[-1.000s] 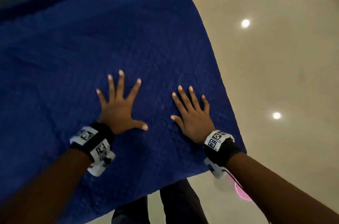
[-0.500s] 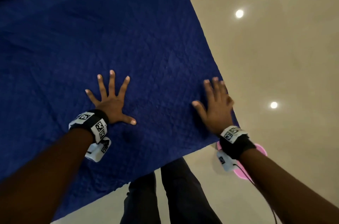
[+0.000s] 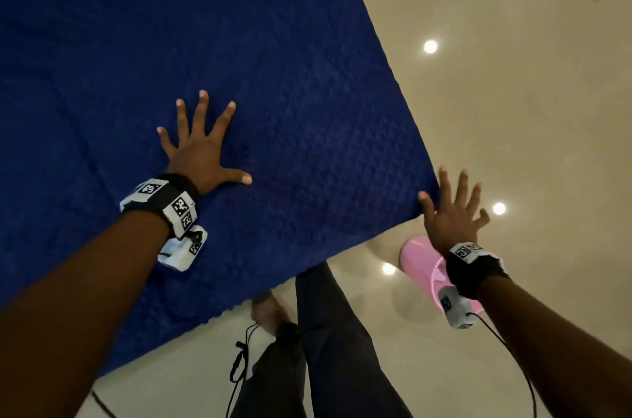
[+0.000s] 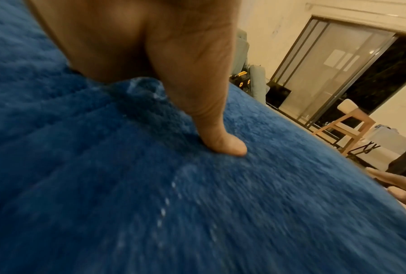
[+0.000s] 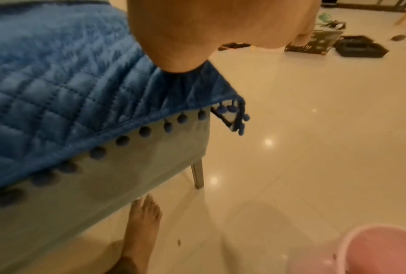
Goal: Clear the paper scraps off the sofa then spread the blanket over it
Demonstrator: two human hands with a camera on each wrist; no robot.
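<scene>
A dark blue quilted blanket (image 3: 239, 82) lies spread flat over the sofa, its pom-pom fringe (image 5: 145, 130) hanging over the grey-blue sofa front (image 5: 108, 185). My left hand (image 3: 201, 150) presses flat on the blanket with fingers spread; in the left wrist view its thumb (image 4: 211, 129) pushes into the plush cloth (image 4: 197, 204). My right hand (image 3: 451, 212) is open with fingers spread at the blanket's near right corner (image 5: 211, 87), the heel of the hand touching that corner, the fingers out over the floor. No paper scraps show.
A pink bucket (image 3: 420, 256) stands on the glossy cream floor (image 3: 513, 109) just right of the sofa corner, under my right wrist. My legs and a bare foot (image 5: 141, 222) are by the sofa front. Boxes and a wooden chair (image 4: 345, 128) stand farther off.
My right hand has slid to the right across the blanket, from its middle to the near right corner and partly off the edge. The left hand stayed pressed flat.
</scene>
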